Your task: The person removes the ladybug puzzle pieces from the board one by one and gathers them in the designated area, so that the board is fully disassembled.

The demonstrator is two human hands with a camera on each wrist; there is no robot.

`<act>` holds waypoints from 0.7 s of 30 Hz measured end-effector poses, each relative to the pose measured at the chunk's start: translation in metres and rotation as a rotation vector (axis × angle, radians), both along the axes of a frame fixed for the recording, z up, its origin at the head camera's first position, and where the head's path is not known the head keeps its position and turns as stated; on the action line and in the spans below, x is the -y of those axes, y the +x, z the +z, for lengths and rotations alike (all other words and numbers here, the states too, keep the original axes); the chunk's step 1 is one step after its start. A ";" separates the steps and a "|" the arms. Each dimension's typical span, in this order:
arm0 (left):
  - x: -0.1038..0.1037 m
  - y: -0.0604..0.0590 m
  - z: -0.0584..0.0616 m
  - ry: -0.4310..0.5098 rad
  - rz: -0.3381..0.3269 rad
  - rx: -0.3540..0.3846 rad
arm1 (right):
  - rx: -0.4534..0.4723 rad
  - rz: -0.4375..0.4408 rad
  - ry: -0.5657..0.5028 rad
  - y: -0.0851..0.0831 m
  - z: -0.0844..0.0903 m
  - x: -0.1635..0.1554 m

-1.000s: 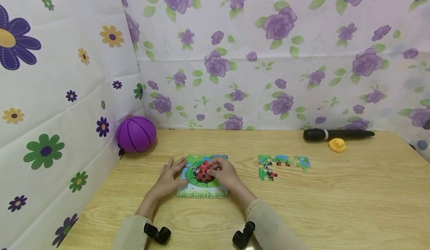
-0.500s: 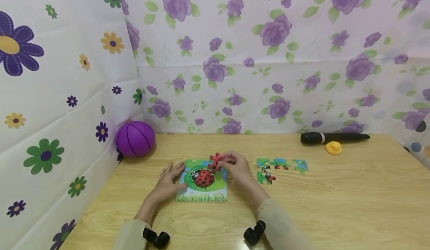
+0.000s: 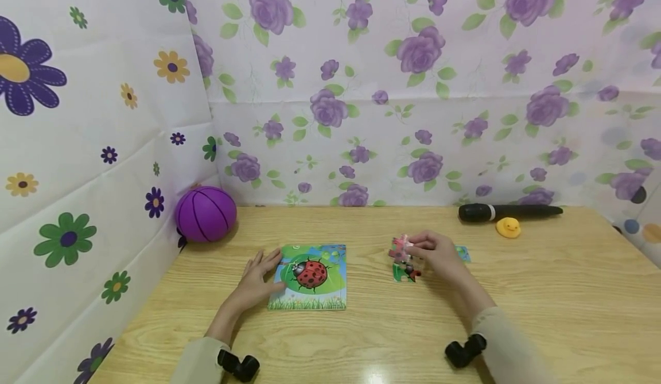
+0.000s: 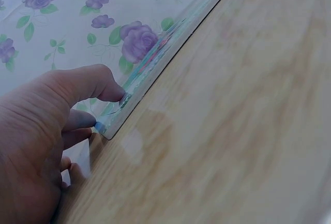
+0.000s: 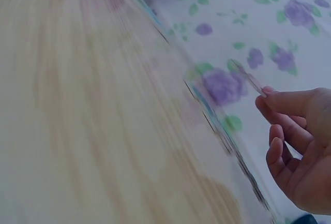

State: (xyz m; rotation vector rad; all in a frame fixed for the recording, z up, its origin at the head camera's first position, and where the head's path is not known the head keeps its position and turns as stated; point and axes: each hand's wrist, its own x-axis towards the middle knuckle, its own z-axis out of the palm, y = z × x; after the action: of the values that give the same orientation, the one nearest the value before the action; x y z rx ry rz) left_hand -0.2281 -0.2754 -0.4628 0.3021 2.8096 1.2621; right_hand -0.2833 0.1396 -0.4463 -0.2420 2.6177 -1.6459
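Between your right hand's [image 3: 439, 255] thumb and fingertips you pinch a red puzzle piece [image 3: 399, 248], lifted just above the loose pieces [image 3: 405, 271] that lie on the wooden table [image 3: 542, 292] right under your knuckles, with one blue piece [image 3: 463, 253] showing just beyond your hand. Off to the other side, your left hand [image 3: 256, 278] lies flat with straight, relaxed fingers, fingertips resting on the left edge of the ladybird puzzle board [image 3: 310, 278], thumb against its near corner. Beyond your left fingertips sits a purple ball [image 3: 205, 213], and past your right hand lie a black microphone [image 3: 508, 212] and a yellow duck [image 3: 508, 227].
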 end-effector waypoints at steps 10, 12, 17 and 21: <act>0.000 0.002 0.001 -0.005 -0.001 0.006 | 0.070 0.079 0.029 0.013 -0.003 -0.062; 0.000 0.002 0.002 -0.004 0.000 0.008 | 0.069 0.083 0.055 0.014 -0.005 -0.067; -0.001 0.003 0.003 -0.003 0.003 0.004 | 0.039 0.060 0.104 0.014 -0.011 -0.072; -0.002 0.002 0.003 -0.006 0.004 0.003 | 0.000 0.068 0.104 0.014 -0.013 -0.070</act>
State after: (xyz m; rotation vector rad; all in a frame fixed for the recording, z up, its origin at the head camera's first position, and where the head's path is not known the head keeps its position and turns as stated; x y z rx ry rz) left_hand -0.2259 -0.2734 -0.4595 0.2937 2.8123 1.2536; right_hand -0.2697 0.2099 -0.4592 -0.3233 2.6532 -1.4842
